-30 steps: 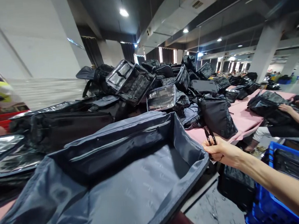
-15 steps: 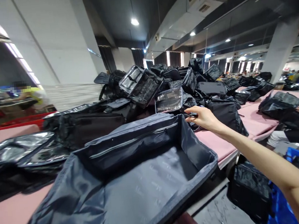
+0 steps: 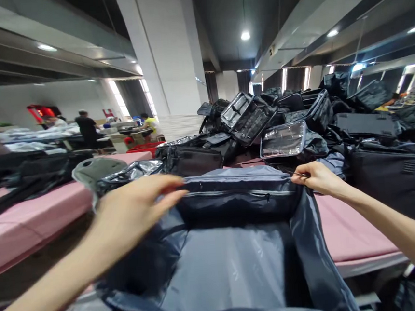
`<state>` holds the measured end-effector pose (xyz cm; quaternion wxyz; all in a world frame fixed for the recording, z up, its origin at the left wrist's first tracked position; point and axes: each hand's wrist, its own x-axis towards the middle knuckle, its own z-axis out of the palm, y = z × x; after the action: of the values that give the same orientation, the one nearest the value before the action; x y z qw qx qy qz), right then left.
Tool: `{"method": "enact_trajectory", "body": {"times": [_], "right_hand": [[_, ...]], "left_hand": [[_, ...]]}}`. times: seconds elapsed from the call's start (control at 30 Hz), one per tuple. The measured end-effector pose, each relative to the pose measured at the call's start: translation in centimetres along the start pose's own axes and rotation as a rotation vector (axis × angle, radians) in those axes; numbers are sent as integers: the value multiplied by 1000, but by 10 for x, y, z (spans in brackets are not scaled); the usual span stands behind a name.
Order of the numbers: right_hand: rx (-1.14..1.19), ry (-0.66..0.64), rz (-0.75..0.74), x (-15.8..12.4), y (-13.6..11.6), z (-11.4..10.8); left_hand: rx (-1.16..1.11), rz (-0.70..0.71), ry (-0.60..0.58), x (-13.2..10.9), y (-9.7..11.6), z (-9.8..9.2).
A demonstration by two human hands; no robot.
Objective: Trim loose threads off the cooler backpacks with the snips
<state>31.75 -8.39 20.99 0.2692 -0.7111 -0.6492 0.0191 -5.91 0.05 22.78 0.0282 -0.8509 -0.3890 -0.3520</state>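
An open bag with grey-blue lining lies in front of me, its far wall showing a zipped inner pocket. My left hand reaches over the bag's far left corner, fingers together and pressed on the rim by the zip. My right hand pinches the far right corner of the rim. Whether a small tool is in that hand cannot be seen.
A heap of black bags with clear panels is piled on the pink table behind the open bag. Another pink table with dark bags stands to the left. People work at benches far left. A white pillar rises behind.
My view has turned left. My right hand moved from the heap onto the bag's far right corner. My left hand has come into view and taken the far left corner.
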Motion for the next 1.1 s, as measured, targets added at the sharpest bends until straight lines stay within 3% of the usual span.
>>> {"method": "enact_trajectory", "body": {"times": [0.07,0.13,0.2,0.27,0.37,0.43,0.53,0.63,0.7,0.77,0.9,1.1], "right_hand": [[-5,-33,12,-7,0,-3],[-61,-40,19,-14,-5,-8],[-169,12,-31,-19,-16,-12],[-250,62,-150,-15,-34,-9],[-255,15,-308,8,-65,5],[-194,-102,-302,28,-78,16],[24,-298,-237,49,-78,27],[134,-351,-203,55,-67,28],[52,-290,-200,53,-66,28],[-83,-145,-246,48,-71,28],[-382,146,-445,41,-89,33],[-780,309,-774,37,-100,34]], "left_hand": [[82,300,-145,37,22,30],[60,404,-191,65,41,62],[-61,368,-268,84,50,86],[-229,281,-424,95,50,96],[-445,197,-655,105,41,93],[-510,183,-729,106,35,84],[-459,158,-723,102,22,72],[-402,97,-676,96,6,65],[-417,57,-659,95,-3,67],[-451,34,-656,95,-8,71],[-518,26,-686,97,-10,77],[-523,22,-674,95,-9,75]]}}
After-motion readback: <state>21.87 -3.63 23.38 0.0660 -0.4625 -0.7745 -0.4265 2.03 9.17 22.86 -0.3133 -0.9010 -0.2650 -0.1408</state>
